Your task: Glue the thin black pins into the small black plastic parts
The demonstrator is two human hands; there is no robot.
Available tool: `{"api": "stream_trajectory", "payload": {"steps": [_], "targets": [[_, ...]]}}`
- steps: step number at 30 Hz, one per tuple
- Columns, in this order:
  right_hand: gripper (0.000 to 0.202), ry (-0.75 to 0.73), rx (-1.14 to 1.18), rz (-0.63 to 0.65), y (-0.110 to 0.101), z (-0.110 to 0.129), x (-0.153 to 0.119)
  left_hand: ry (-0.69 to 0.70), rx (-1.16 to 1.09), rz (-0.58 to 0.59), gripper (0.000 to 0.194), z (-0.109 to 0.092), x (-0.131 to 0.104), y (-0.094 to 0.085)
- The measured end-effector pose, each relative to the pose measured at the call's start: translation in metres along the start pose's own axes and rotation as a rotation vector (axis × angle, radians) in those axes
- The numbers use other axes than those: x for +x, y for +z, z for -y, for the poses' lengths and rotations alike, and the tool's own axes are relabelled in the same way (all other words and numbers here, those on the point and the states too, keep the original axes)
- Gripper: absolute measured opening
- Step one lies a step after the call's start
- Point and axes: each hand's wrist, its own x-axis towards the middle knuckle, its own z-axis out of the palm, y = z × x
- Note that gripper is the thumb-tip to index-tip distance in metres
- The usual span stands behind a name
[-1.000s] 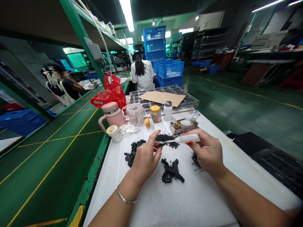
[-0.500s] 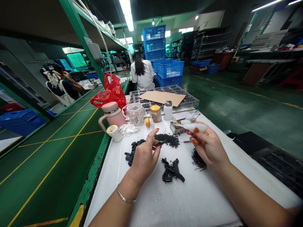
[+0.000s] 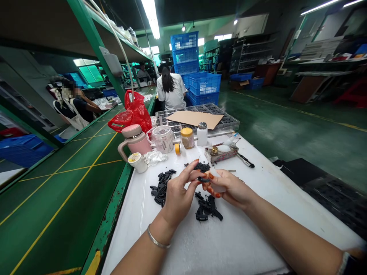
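Observation:
My left hand (image 3: 179, 193) pinches a small black plastic part (image 3: 203, 179) between thumb and fingers. Wrapped in my right hand (image 3: 236, 189) is a white squeeze bottle (image 3: 217, 176), held against the part's right end; its tip is hidden. Below both hands lies a small heap of black plastic parts (image 3: 208, 209) on the white tabletop (image 3: 229, 244). More black parts (image 3: 162, 185) are piled left of my left hand. Behind the fingers sits a pile of tiny dark rings (image 3: 202, 167), partly covered.
A pink mug (image 3: 136, 140), a lidded clear jar (image 3: 163, 138), a yellow-capped jar (image 3: 187, 138) and a white dispenser bottle (image 3: 202, 134) line the back. A small tool box (image 3: 222, 154) and a black-handled tool (image 3: 246, 160) lie right. A conveyor (image 3: 69, 191) runs left; a co-worker (image 3: 170, 88) sits ahead.
My right hand has moved left and down with the squeeze bottle, bringing it to the black part in my left hand. The left hand has shifted slightly right.

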Motion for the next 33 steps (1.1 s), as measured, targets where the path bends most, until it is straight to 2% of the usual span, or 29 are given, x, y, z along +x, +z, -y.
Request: {"api": "stream_trajectory", "payload": {"steps": [6, 9, 11, 13, 15, 18, 22, 25, 29, 33], "targets": [[0.025, 0.037, 0.025, 0.004, -0.004, -0.002, 0.002, 0.240, 0.236, 0.041, 0.059, 0.000, 0.002, -0.001], [0.023, 0.022, 0.039, 0.008, -0.004, -0.003, 0.002, 0.287, 0.302, 0.060, 0.058, -0.003, 0.003, -0.004], [0.024, 0.020, 0.037, 0.001, -0.003, -0.003, 0.002, 0.271, 0.320, 0.070, 0.058, -0.004, 0.002, -0.004], [0.025, 0.015, 0.012, -0.029, -0.002, -0.002, 0.002, 0.195, 0.288, 0.075, 0.059, -0.003, 0.002, -0.004], [0.026, -0.019, -0.029, -0.095, -0.002, -0.002, 0.002, 0.050, 0.175, 0.067, 0.061, -0.001, 0.004, -0.002], [0.029, -0.136, -0.106, -0.216, -0.003, -0.001, 0.003, -0.242, -0.133, 0.064, 0.060, 0.002, 0.008, 0.000], [0.029, -0.289, -0.281, -0.330, -0.001, 0.001, -0.001, -0.554, -0.595, 0.167, 0.048, 0.000, 0.012, 0.003], [0.025, -0.326, -0.376, -0.367, 0.005, 0.002, -0.006, -0.621, -0.740, 0.172, 0.038, -0.002, 0.010, 0.008], [0.020, -0.384, -0.487, -0.392, 0.010, 0.003, -0.009, -0.654, -0.773, 0.097, 0.025, -0.002, 0.008, 0.011], [0.017, -0.446, -0.551, -0.378, 0.008, 0.003, -0.008, -0.709, -0.812, 0.094, 0.022, -0.003, 0.010, 0.009]]}}
